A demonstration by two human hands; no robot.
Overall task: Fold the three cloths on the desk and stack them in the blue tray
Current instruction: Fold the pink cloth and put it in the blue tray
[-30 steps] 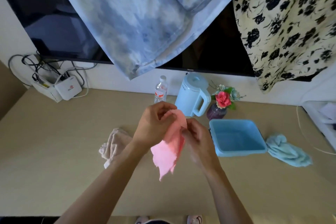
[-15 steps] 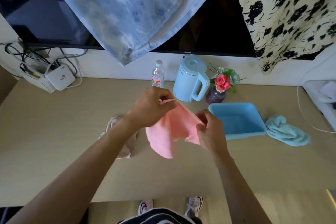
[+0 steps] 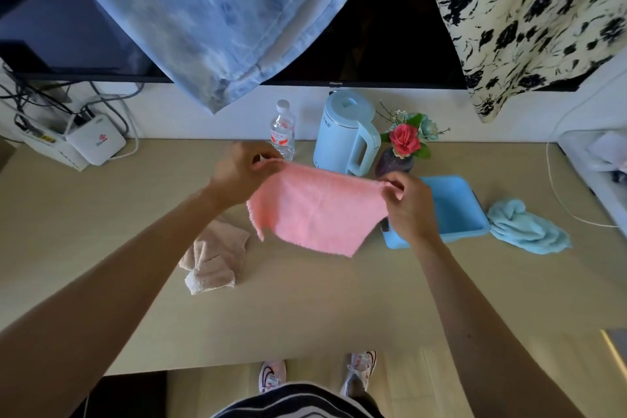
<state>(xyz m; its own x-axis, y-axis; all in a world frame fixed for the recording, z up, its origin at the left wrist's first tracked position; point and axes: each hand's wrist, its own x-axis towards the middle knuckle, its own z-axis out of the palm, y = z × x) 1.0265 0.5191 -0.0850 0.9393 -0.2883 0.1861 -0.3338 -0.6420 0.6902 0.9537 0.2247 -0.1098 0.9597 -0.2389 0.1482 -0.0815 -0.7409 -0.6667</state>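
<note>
A pink cloth (image 3: 315,210) hangs spread out above the desk, held by its two upper corners. My left hand (image 3: 242,171) pinches the left corner and my right hand (image 3: 412,205) pinches the right corner. A beige cloth (image 3: 215,258) lies crumpled on the desk below my left forearm. The blue tray (image 3: 458,207) sits to the right, partly hidden by my right hand, with nothing visible inside. A light blue cloth (image 3: 527,227) lies bunched just right of the tray.
A water bottle (image 3: 282,132), a pale blue kettle (image 3: 346,134) and a vase with a red flower (image 3: 402,149) stand along the back of the desk. A white router (image 3: 96,142) with cables sits at back left. Fabrics hang over a dark screen above.
My hands have moved apart and the pink cloth went from a bunched, hanging shape to spread wide between them. The view has tilted down and now shows the desk's front edge.
</note>
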